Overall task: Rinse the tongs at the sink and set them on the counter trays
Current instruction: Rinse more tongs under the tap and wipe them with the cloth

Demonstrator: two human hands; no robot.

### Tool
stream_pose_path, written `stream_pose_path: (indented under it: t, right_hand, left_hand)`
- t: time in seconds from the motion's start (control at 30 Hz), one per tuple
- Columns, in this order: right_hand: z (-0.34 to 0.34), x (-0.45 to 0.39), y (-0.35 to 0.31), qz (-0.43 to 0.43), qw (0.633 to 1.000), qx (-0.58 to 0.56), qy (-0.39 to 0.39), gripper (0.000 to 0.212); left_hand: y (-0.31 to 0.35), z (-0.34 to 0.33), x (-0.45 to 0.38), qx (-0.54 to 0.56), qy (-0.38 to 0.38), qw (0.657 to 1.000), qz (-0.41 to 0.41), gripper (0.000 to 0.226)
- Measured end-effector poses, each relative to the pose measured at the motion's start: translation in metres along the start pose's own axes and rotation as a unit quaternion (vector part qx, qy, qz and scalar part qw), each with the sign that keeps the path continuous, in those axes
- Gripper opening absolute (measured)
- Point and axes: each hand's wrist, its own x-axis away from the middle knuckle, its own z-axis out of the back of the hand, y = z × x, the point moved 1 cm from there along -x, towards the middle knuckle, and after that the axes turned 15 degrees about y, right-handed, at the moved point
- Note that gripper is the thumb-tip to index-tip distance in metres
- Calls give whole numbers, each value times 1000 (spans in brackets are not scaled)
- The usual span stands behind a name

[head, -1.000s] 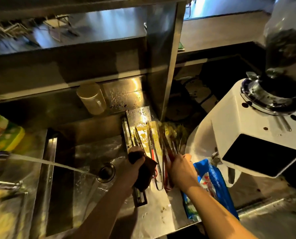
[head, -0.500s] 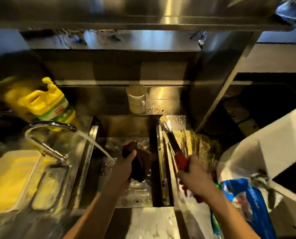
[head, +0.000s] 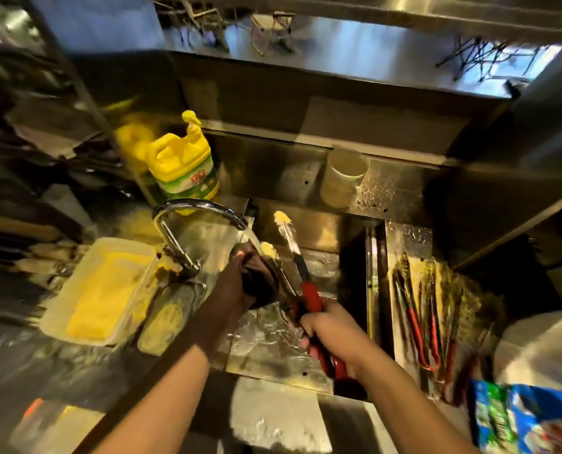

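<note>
Head view shows the right hand closed around the red handles of the tongs, which it holds over the sink; their two arms stand spread apart, with pale yellow tips pointing to the faucet. The left hand is wrapped around a dark cloth pressed on the left arm of the tongs. More red-handled tongs lie on the counter tray to the right of the sink. A yellow detergent jug stands behind the faucet.
</note>
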Motion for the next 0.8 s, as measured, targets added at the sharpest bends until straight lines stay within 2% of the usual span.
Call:
stream_pose_path:
  t: [0.1,0.2,0.27,0.37,0.43,0.53,0.63,0.8]
  right_hand:
    - [-15,-3,-6,4,999,42,3,21]
    - [-17,4,1,14,997,75,-16,14]
    - [-17,6,1,17,997,68,-30,16]
    - [-22,-1,-3,22,998,66,8,20]
    - [-23,-3,-5,28,997,74,14,22]
    - [-19,-5,-4,29,995,99,9,21]
    - [-15,-8,-5,23,993,111,32,24]
    - [-13,-7,-6,18,993,108,34,24]
  left_hand:
    - [7,-12,-12,-26,14,999,34,46]
    - [22,-24,-15,-120,48,992,-8,24]
    - [22,-26,-24,-172,71,982,-39,30]
    - [13,-38,-21,-195,9,980,-42,14]
    - [13,-44,-24,-225,14,973,-52,17]
    - [10,-50,-29,-170,47,984,-39,37]
    - [-5,-59,-22,-141,19,990,-2,41]
    - [-2,-61,-32,-132,51,990,-19,39]
